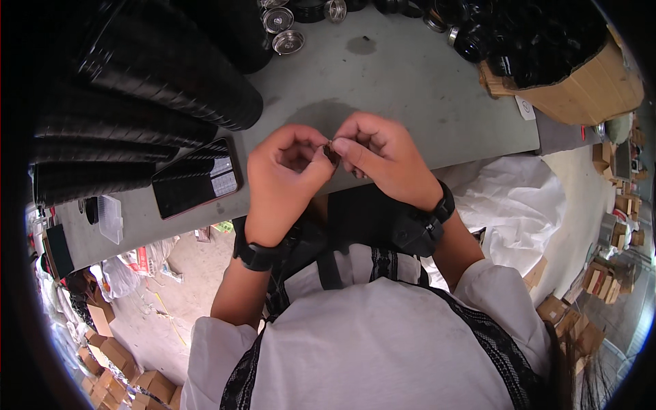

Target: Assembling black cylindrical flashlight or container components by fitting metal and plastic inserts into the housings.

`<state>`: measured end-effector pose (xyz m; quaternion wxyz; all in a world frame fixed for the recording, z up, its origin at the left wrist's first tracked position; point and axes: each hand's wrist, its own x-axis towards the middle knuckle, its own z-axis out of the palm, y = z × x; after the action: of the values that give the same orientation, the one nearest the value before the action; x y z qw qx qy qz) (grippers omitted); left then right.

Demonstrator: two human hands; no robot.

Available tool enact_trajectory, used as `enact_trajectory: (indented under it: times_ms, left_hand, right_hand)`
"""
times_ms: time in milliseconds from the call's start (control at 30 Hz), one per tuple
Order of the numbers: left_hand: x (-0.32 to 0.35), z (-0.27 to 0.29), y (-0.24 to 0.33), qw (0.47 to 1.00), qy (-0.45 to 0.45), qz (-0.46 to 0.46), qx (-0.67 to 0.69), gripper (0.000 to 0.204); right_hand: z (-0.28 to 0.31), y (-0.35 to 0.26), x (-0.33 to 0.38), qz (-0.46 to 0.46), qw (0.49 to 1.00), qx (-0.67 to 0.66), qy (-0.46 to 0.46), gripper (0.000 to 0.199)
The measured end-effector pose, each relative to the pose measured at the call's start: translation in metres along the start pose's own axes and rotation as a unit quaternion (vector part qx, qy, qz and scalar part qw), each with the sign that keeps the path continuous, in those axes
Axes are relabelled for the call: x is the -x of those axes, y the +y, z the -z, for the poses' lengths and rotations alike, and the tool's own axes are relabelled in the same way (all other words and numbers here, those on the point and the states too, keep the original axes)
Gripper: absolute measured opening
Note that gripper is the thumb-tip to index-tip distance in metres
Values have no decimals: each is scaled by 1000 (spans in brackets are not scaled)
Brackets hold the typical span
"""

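Above the near edge of the grey table [437, 130], both my hands meet fingertip to fingertip. A small dark brownish piece [331, 153] sits between them; its kind cannot be made out. My left hand [290, 171] pinches it between thumb and forefinger, the other fingers curled. My right hand [383, 154] is closed too, its thumb and forefinger pressed at the upper end of the same piece. The fingers hide most of it. Left of my left hand lies a black phone [198, 179], screen up, close to the table's front edge.
Tall stacks of black round parts [164, 75] fill the left side. Round metal strainers [288, 42] lie at the far edge. At the back right, a cardboard box [581, 82] holds dark glossy parts. A clear plastic case [109, 219] sits front left; white sheeting [512, 205] hangs at right.
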<state>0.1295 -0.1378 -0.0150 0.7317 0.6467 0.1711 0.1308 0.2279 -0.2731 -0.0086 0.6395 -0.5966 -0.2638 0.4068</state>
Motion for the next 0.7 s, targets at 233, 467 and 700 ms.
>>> enact_trajectory:
  times_ms: [233,467,700]
  left_hand:
    - [-4,4,-1,999,-28,9,38,12]
    - [-22,19,23,935,-186,-103,-285,16]
    - [-28,26,32,904,-306,-158,-253,15]
  right_hand:
    - [1,4,-3,27,998,52,23,13]
    - [11,-18,-3,80,966,243,-32,10]
    - [11,-25,1,132,949,283,-50,9]
